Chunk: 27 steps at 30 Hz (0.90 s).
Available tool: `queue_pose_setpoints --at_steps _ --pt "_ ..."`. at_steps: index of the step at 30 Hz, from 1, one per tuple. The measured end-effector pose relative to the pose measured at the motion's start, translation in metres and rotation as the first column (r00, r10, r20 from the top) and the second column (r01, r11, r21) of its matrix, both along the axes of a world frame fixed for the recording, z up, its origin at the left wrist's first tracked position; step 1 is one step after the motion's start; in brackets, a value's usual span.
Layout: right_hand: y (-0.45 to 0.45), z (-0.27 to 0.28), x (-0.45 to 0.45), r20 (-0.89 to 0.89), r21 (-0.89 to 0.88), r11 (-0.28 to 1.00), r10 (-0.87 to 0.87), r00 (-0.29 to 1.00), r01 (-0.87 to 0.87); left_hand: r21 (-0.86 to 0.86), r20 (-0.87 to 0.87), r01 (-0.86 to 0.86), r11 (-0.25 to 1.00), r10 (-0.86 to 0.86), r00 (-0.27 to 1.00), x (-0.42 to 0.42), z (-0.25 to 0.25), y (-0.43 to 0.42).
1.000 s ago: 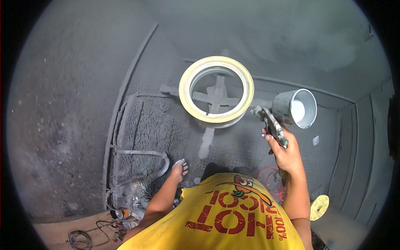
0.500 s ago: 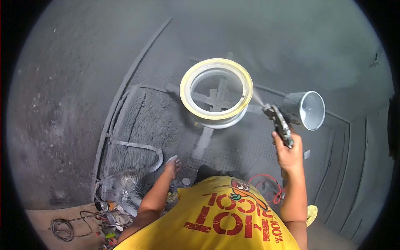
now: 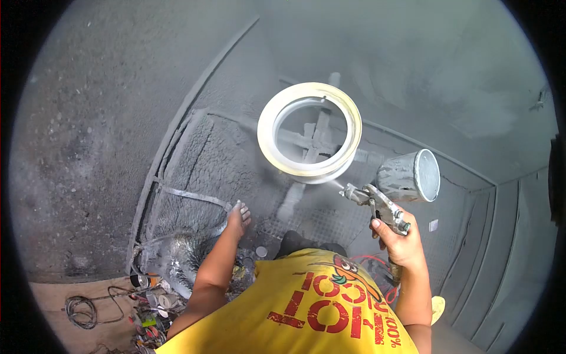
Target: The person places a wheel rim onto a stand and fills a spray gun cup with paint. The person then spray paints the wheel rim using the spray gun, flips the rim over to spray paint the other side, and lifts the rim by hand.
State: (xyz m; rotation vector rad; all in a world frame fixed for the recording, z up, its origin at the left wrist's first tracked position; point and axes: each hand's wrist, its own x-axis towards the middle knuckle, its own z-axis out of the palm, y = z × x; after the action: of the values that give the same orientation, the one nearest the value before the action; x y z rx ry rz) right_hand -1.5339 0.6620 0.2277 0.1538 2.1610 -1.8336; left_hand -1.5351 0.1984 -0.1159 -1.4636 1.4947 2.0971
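Note:
My right hand (image 3: 401, 239) is wrapped round a paint spray gun (image 3: 383, 206). A paint-streaked cup (image 3: 404, 177) is attached to the gun on its far right side. The nozzle points up and left at the lower edge of a wheel rim (image 3: 277, 154), apart from it, with a faint mist in between. This rim is a cream and white ring with an open centre, raised above a grey cross-shaped stand (image 3: 311, 138). My left hand (image 3: 238, 219), grey at the fingertips, hangs low on the left with loosely bent fingers and no visible object, near a grey hose-like strip (image 3: 194, 195).
Grey-coated walls and a raised ledge (image 3: 171, 141) surround the floor. At lower left lie a coiled black cable (image 3: 82, 312) and a clutter of cups and tools (image 3: 156, 307). A red hose (image 3: 392, 292) runs beside my right forearm.
The spray gun has moved left and down, and its angle has turned, bringing the nozzle below the rim's lower right. The rim's small dark hole has shifted from the right side to the top.

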Motion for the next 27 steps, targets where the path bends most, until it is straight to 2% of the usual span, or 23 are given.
queue_pose_setpoints --at_steps 2,4,5,7,8,9,11,12,13,14,15,16,17,18,19,21,22,23,26,27 --pt "0.003 -0.001 0.001 -0.036 0.001 0.999 -0.038 0.999 0.038 -0.023 -0.028 0.017 1.000 -0.018 0.999 -0.016 0.014 0.008" --pt "0.012 -0.008 0.004 -0.130 -0.016 0.995 -0.100 0.986 0.099 0.080 -0.129 -0.104 0.991 0.114 0.985 -0.030 0.022 0.013" --pt "0.017 -0.008 0.006 -0.149 -0.027 0.990 -0.141 0.979 0.138 0.077 -0.129 -0.094 0.993 0.103 0.986 -0.036 0.014 0.011" --pt "0.033 -0.015 0.011 -0.241 0.034 0.971 -0.222 0.945 0.237 -0.062 -0.100 -0.288 0.956 0.281 0.954 -0.047 0.006 0.013" --pt "0.041 -0.017 0.016 -0.280 0.063 0.946 -0.290 0.915 0.319 -0.209 -0.094 -0.247 0.946 0.232 0.968 -0.045 0.007 0.018" --pt "0.053 -0.026 0.021 -0.302 0.051 0.912 -0.375 0.876 0.407 -0.215 -0.089 -0.229 0.949 0.215 0.973 -0.039 0.004 0.028" --pt "0.079 -0.035 0.035 -0.297 0.046 0.852 -0.487 0.822 0.521 -0.334 -0.155 0.133 0.933 -0.193 0.969 -0.018 -0.031 0.042" --pt "0.094 -0.046 0.043 -0.350 0.033 0.822 -0.523 0.777 0.568 -0.421 -0.045 0.239 0.875 -0.284 0.958 -0.001 0.014 0.097" --pt "0.108 -0.049 0.053 -0.291 -0.003 0.807 -0.565 0.772 0.590 -0.518 0.000 0.343 0.783 -0.402 0.916 0.019 0.002 0.119" --pt "0.122 -0.058 0.061 -0.277 -0.005 0.808 -0.567 0.775 0.589 -0.599 0.047 0.422 0.680 -0.496 0.867 0.039 -0.036 0.128" --pt "0.134 -0.066 0.070 -0.265 -0.005 0.811 -0.565 0.781 0.585 -0.672 0.003 0.509 0.538 -0.685 0.728 0.065 0.001 0.162" --pt "0.140 -0.073 0.078 -0.262 -0.007 0.805 -0.575 0.775 0.594 -0.672 -0.114 0.569 0.474 -0.825 0.553 0.079 0.015 0.183" --pt "0.146 -0.080 0.081 -0.214 -0.040 0.798 -0.595 0.775 0.602 -0.584 -0.358 0.698 0.414 -0.903 0.236 0.079 0.004 0.188" --pt "0.150 -0.084 0.086 -0.164 -0.074 0.786 -0.617 0.770 0.614 -0.372 -0.370 0.923 0.097 -0.928 -0.052 0.068 0.004 0.193" --pt "0.152 -0.082 0.093 -0.158 -0.079 0.783 -0.621 0.768 0.617 -0.371 -0.363 0.924 0.090 -0.930 -0.055 0.064 0.013 0.201" --pt "0.154 -0.078 0.098 -0.035 -0.198 0.798 -0.586 0.810 0.569 -0.204 -0.103 0.967 0.151 -0.986 0.132 0.060 0.035 0.219" --pt "0.156 -0.082 0.099 -0.058 -0.213 0.810 -0.569 0.820 0.547 -0.298 -0.076 0.940 0.164 -0.986 0.148 0.055 0.028 0.217" --pt "0.158 -0.083 0.105 -0.056 -0.219 0.804 -0.576 0.816 0.553 -0.300 -0.070 0.941 0.156 -0.988 0.141 0.056 0.023 0.213" --pt "0.162 -0.079 0.104 -0.018 -0.263 0.822 -0.528 0.849 0.505 -0.197 0.048 0.938 0.286 -0.953 0.300 0.051 0.022 0.200" --pt "0.164 -0.080 0.100 -0.013 -0.270 0.821 -0.526 0.851 0.503 -0.199 0.056 0.937 0.286 -0.952 0.302 0.049 0.020 0.196"
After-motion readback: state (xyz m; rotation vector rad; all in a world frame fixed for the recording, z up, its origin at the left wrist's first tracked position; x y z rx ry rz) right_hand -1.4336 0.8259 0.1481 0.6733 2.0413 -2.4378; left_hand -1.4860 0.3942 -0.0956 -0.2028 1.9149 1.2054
